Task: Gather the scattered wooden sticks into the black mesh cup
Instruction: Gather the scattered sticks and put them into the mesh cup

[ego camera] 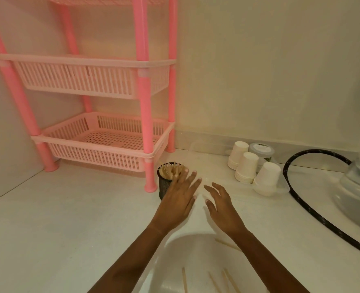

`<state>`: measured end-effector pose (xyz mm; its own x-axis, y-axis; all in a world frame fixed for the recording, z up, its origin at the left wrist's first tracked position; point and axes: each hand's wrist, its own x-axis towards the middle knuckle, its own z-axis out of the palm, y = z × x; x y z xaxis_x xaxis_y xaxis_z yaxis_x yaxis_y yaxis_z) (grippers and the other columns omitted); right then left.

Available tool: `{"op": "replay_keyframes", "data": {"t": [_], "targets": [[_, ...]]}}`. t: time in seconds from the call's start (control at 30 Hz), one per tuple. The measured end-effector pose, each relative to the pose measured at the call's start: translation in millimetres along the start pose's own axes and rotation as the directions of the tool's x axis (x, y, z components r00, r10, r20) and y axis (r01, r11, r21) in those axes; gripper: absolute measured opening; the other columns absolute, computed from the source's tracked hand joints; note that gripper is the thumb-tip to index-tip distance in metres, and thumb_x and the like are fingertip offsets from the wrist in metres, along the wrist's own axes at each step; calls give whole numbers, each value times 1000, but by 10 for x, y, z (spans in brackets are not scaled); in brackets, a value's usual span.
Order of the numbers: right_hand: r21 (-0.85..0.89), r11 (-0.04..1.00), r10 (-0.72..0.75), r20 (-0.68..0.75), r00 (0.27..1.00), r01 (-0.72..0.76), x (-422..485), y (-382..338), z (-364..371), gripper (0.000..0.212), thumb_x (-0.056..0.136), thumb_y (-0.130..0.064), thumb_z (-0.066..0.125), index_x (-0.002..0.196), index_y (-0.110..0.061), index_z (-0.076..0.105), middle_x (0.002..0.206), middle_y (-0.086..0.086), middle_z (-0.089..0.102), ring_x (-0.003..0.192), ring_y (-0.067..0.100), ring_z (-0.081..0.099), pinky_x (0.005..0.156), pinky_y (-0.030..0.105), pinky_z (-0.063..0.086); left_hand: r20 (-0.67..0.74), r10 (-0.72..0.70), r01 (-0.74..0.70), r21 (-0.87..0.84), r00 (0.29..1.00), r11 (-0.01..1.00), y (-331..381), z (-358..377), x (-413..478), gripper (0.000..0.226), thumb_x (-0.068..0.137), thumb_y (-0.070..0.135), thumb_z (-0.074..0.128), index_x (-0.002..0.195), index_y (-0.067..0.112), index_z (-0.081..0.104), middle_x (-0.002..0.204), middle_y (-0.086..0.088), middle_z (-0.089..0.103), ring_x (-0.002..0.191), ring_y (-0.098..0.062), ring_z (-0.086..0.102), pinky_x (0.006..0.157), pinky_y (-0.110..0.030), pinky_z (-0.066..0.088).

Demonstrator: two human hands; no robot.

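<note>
Wooden sticks near forearms, mesh cup beside left hand

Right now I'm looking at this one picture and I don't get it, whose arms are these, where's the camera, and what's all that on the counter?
There is no machine here. These are a person's two bare arms, seen from a camera worn on their head that looks forward and down. The left hand is spread open by the black mesh cup, which already has wooden sticks standing in it. The right hand is open too, and neither hand holds anything. More loose sticks lie on the white counter near the bottom edge, not yet gathered. Behind the cup stands a pink plastic rack. To the right are stacks of upturned paper cups and a curved black band.
</note>
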<state>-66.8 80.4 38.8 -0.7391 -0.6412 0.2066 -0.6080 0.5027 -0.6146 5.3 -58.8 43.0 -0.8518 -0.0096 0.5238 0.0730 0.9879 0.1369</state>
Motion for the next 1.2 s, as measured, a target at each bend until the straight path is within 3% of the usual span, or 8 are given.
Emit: {"op": "replay_keyframes", "data": {"t": [0.13, 0.33, 0.5, 0.67, 0.8, 0.97, 1.1, 1.2], "targets": [[-44, 995, 90, 7, 996, -89, -324, 302, -129, 42, 96, -16, 41, 137, -17, 36, 150, 5, 24, 140, 19, 20, 113, 27, 18, 272, 36, 13, -176, 962, 984, 245, 220, -268, 49, 99, 31, 28, 145, 22, 15, 157, 1, 2, 136, -9, -24, 111, -25, -21], [-82, 973, 219, 39, 975, -215, -845, 631, -317, 41, 95, -22, 43, 136, -18, 37, 149, 4, 26, 138, 18, 22, 112, 30, 21, 501, 144, -35, -220, 853, 975, 579, 438, -442, 54, 97, 39, 33, 145, 18, 18, 157, -3, 9, 146, -16, -2, 116, -27, -4], [-101, 953, 296, 95, 951, -286, -1272, 788, -491, 42, 95, -32, 42, 135, -19, 39, 146, 2, 31, 135, 16, 28, 111, 28, 25, 588, 171, 19, -303, 790, 953, 755, 456, -498, 66, 92, 51, 40, 145, 20, 16, 158, 0, 5, 145, -13, -3, 112, -23, -6], [-120, 936, 348, 171, 922, -331, -1602, 798, -662, 59, 89, -45, 48, 139, -20, 31, 146, -4, 29, 135, 12, 29, 111, 26, 26, 693, 232, 21, -336, 683, 942, 852, 351, -529, 105, 63, 74, 52, 146, 24, 11, 158, 0, 0, 143, -12, -12, 111, -28, -10], [-200, 916, 394, 279, 876, -348, -1791, 742, -764, 88, 76, -58, 58, 143, -20, 17, 149, -3, 21, 137, 14, 23, 112, 28, 27, 737, 307, 0, -385, 602, 923, 904, 244, -565, 137, 27, 95, 27, 145, 31, 5, 158, 1, -8, 142, -13, -16, 113, -34, -10], [-240, 903, 417, 294, 860, -356, -1955, 635, -741, 103, 61, -62, 70, 140, -17, 21, 139, -3, 26, 126, 14, 28, 106, 26, 34, 737, 312, 15, -400, 600, 916, 979, 274, -569, 122, 43, 83, 55, 145, 32, 12, 157, 3, -5, 138, -8, -19, 111, -31, -11], [-275, 907, 377, 186, 907, -320, -1939, 601, -597, 70, 75, -53, 64, 131, -18, 40, 130, -3, 34, 116, 12, 34, 95, 20, 39, 707, 248, 48, -371, 662, 927, 977, 359, -512, 94, 70, 52, 69, 145, 28, 16, 158, 0, -1, 144, -15, -12, 116, -35, -7], [-245, 910, 370, 119, 921, -334, -1867, 605, -545, 50, 83, -42, 60, 126, -19, 47, 124, -2, 41, 115, 11, 38, 91, 19, 40, 682, 208, 56, -344, 702, 937, 968, 427, -437, 89, 74, 45, 70, 144, 25, 19, 158, -3, 4, 145, -17, -5, 116, -33, -4]]}}
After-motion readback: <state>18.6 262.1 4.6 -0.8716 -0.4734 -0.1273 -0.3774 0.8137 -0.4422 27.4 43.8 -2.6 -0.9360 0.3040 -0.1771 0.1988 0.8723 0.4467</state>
